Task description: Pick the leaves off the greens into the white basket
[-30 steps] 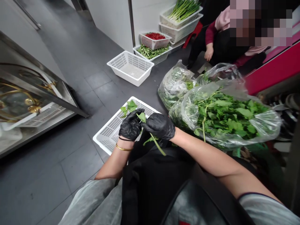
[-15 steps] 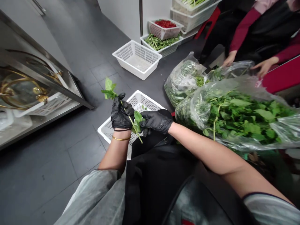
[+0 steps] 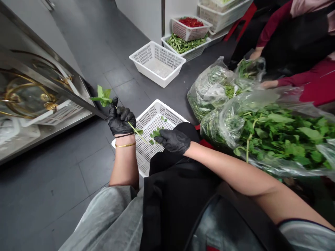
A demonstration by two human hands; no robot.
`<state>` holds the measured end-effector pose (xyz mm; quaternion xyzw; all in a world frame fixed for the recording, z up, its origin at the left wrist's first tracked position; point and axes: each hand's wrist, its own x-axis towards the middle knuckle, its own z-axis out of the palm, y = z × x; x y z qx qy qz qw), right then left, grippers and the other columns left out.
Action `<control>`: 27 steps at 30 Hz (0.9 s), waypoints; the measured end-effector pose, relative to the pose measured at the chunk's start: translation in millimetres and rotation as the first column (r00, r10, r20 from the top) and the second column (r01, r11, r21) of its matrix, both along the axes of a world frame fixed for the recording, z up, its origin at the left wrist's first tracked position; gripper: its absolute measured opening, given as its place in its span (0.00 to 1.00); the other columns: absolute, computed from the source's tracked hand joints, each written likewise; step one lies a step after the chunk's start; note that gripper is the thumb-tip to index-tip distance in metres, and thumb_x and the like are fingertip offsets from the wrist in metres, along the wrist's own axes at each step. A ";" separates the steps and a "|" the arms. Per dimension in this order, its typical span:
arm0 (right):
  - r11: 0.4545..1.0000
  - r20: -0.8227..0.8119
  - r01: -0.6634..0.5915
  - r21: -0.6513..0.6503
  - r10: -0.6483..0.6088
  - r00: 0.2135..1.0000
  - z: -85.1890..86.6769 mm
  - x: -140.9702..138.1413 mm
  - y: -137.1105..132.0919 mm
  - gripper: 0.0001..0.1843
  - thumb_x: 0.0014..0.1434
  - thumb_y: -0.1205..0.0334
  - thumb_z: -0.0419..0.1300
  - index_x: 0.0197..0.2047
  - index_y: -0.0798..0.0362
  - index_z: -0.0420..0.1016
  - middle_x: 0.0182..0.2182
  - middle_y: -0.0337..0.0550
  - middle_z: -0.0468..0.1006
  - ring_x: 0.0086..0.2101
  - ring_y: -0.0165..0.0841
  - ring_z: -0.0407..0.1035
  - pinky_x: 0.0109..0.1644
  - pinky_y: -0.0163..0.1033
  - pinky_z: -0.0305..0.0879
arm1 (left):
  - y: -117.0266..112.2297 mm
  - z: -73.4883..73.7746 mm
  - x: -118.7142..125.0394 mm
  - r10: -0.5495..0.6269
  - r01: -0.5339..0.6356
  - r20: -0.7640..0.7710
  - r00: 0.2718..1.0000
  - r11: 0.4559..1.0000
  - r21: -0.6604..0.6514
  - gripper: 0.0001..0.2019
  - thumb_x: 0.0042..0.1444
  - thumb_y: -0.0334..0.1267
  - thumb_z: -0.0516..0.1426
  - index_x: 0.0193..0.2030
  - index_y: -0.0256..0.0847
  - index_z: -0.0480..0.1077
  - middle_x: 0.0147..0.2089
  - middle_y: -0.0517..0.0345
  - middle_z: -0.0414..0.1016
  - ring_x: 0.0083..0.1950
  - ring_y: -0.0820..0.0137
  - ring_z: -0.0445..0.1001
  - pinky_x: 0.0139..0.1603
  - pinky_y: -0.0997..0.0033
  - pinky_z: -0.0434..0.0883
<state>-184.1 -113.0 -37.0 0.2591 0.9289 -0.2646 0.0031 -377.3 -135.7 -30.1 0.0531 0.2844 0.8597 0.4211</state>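
Observation:
My left hand, in a black glove, is closed around a leafy green stem. Leaves stick out past the thumb, and the thin stalk slants down to the right from under the fingers. Closed at the fingertips, my right hand, gloved in black too, pinches a few green leaves apart from the left hand. Both hands are over or beside a white perforated basket between my knees. A few small leaf pieces show in it.
Right of me, a clear plastic bag bulges with leafy greens. Ahead stands another white basket, near baskets of red peppers and cut green vegetables. A metal shelf is at left. A co-worker's hand is beside the bags.
My left hand has moved left with the stem, away from my right hand, which now pinches separate leaves. The co-worker's hands have shifted at the bags.

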 end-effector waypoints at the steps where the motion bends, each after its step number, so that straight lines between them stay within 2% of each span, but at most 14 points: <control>1: 1.000 -0.026 0.013 -0.015 -0.013 1.000 0.5 -0.9 4.0 0.20 0.65 0.53 0.53 0.53 0.58 0.69 0.48 0.55 0.75 0.45 0.39 0.70 0.45 0.40 0.63 | -2.4 1.9 -0.1 -0.001 0.002 -0.039 0.999 1.000 0.013 0.13 0.68 0.40 0.45 0.43 0.44 0.70 0.17 0.67 0.53 0.15 0.78 0.46 0.14 0.79 0.50; 3: 0.999 -0.097 -0.002 -0.041 -0.002 0.995 3.8 -5.4 10.8 0.30 0.58 0.55 0.61 0.60 0.58 0.62 0.56 0.59 0.68 0.52 0.41 0.66 0.50 0.43 0.62 | -4.8 4.8 8.3 -0.001 0.001 -0.128 0.992 1.000 0.000 0.13 0.67 0.43 0.46 0.44 0.46 0.71 0.18 0.66 0.52 0.16 0.77 0.47 0.15 0.78 0.51; 5: 0.994 -0.142 -0.043 -0.102 0.029 0.989 9.3 -12.1 12.9 0.33 0.53 0.58 0.66 0.61 0.56 0.63 0.57 0.57 0.68 0.52 0.40 0.66 0.51 0.42 0.62 | -3.3 5.9 22.7 -0.004 -0.003 -0.189 0.982 0.999 -0.036 0.15 0.67 0.47 0.46 0.42 0.46 0.71 0.19 0.66 0.51 0.16 0.77 0.47 0.15 0.77 0.52; 7: 0.979 -0.174 -0.033 -0.201 -0.002 0.985 15.0 -17.6 10.2 0.20 0.55 0.59 0.63 0.51 0.55 0.72 0.46 0.50 0.76 0.44 0.36 0.70 0.45 0.39 0.63 | 0.5 5.4 34.5 -0.023 0.012 -0.206 0.978 0.998 -0.054 0.16 0.66 0.48 0.47 0.40 0.45 0.72 0.18 0.66 0.50 0.16 0.77 0.46 0.15 0.77 0.52; 9: 0.945 -0.216 -0.008 -0.327 -0.067 0.974 19.0 -18.4 4.9 0.08 0.60 0.62 0.57 0.39 0.55 0.76 0.34 0.42 0.79 0.34 0.30 0.71 0.38 0.34 0.61 | 4.5 4.3 37.4 -0.046 0.035 -0.195 0.980 0.998 -0.058 0.16 0.66 0.48 0.47 0.39 0.44 0.72 0.18 0.66 0.49 0.16 0.78 0.46 0.15 0.78 0.52; 11: 0.912 -0.229 -0.059 -0.405 -0.039 0.973 20.1 -12.8 -0.1 0.10 0.62 0.64 0.55 0.33 0.56 0.76 0.27 0.38 0.77 0.28 0.25 0.69 0.34 0.31 0.59 | 7.3 3.0 29.5 -0.066 0.052 -0.179 0.982 0.995 -0.080 0.16 0.66 0.47 0.47 0.38 0.43 0.72 0.17 0.67 0.49 0.16 0.79 0.47 0.16 0.79 0.52; 12: 0.906 -0.210 -0.130 -0.404 0.046 0.977 19.5 -7.9 -1.7 0.10 0.61 0.64 0.56 0.32 0.56 0.76 0.25 0.37 0.77 0.26 0.24 0.68 0.33 0.31 0.58 | 8.0 2.1 22.4 -0.072 0.055 -0.173 0.982 0.993 -0.101 0.16 0.66 0.47 0.48 0.37 0.43 0.72 0.17 0.67 0.49 0.15 0.79 0.47 0.16 0.79 0.52; 14: 0.900 -0.112 -0.297 -0.320 0.276 0.955 16.6 3.5 -2.3 0.09 0.59 0.62 0.59 0.30 0.56 0.77 0.25 0.38 0.77 0.26 0.25 0.68 0.32 0.31 0.58 | 7.7 -0.5 6.4 -0.086 0.060 -0.160 0.983 0.985 -0.159 0.15 0.66 0.46 0.49 0.35 0.42 0.72 0.16 0.67 0.50 0.15 0.80 0.47 0.15 0.80 0.52; 16: 0.917 0.019 -0.360 -0.170 0.368 0.930 13.6 13.4 0.8 0.09 0.57 0.57 0.61 0.36 0.54 0.79 0.32 0.42 0.79 0.31 0.30 0.71 0.34 0.33 0.61 | 5.2 -5.7 -5.6 -0.154 0.115 -0.146 0.977 0.963 -0.243 0.14 0.65 0.44 0.50 0.33 0.41 0.72 0.14 0.68 0.51 0.14 0.80 0.47 0.14 0.80 0.49; 18: 0.967 0.117 -0.256 0.007 0.254 0.960 14.2 19.0 6.2 0.18 0.58 0.54 0.61 0.48 0.54 0.76 0.42 0.50 0.79 0.37 0.36 0.73 0.37 0.37 0.64 | 0.9 -13.8 -8.1 -0.278 0.211 -0.147 0.949 0.911 -0.355 0.14 0.62 0.42 0.52 0.29 0.39 0.71 0.13 0.67 0.54 0.13 0.80 0.49 0.13 0.80 0.48; 20: 0.977 0.094 -0.116 0.180 0.101 0.991 20.3 19.9 11.7 0.23 0.60 0.56 0.59 0.57 0.56 0.70 0.47 0.56 0.77 0.42 0.39 0.73 0.41 0.40 0.67 | -4.6 -22.7 -0.2 -0.385 0.265 -0.184 0.904 0.845 -0.465 0.13 0.58 0.38 0.54 0.23 0.38 0.68 0.12 0.65 0.57 0.12 0.79 0.53 0.12 0.80 0.50; 21: 0.966 0.035 -0.087 0.244 0.081 0.996 25.0 19.0 14.1 0.22 0.62 0.59 0.57 0.58 0.56 0.68 0.49 0.56 0.76 0.45 0.39 0.72 0.44 0.40 0.67 | -7.6 -26.1 6.8 -0.420 0.267 -0.222 0.880 0.824 -0.499 0.13 0.55 0.36 0.56 0.20 0.38 0.67 0.12 0.64 0.59 0.13 0.79 0.55 0.12 0.80 0.52; 24: 0.920 -0.137 -0.091 0.380 0.154 0.979 39.5 13.4 19.8 0.21 0.65 0.68 0.49 0.59 0.52 0.67 0.56 0.50 0.71 0.51 0.36 0.69 0.50 0.40 0.65 | -16.2 -25.9 32.7 -0.497 0.250 -0.403 0.769 0.813 -0.525 0.11 0.48 0.31 0.59 0.17 0.37 0.66 0.14 0.62 0.63 0.14 0.79 0.59 0.13 0.81 0.55; 27: 0.895 -0.052 -0.078 0.440 0.112 0.992 45.3 11.2 25.3 0.19 0.65 0.69 0.45 0.54 0.56 0.70 0.53 0.54 0.73 0.45 0.37 0.71 0.43 0.40 0.67 | -23.4 -10.2 55.1 -0.586 0.267 -0.510 0.629 0.780 -0.566 0.08 0.47 0.34 0.60 0.20 0.36 0.68 0.16 0.61 0.67 0.14 0.79 0.59 0.13 0.81 0.55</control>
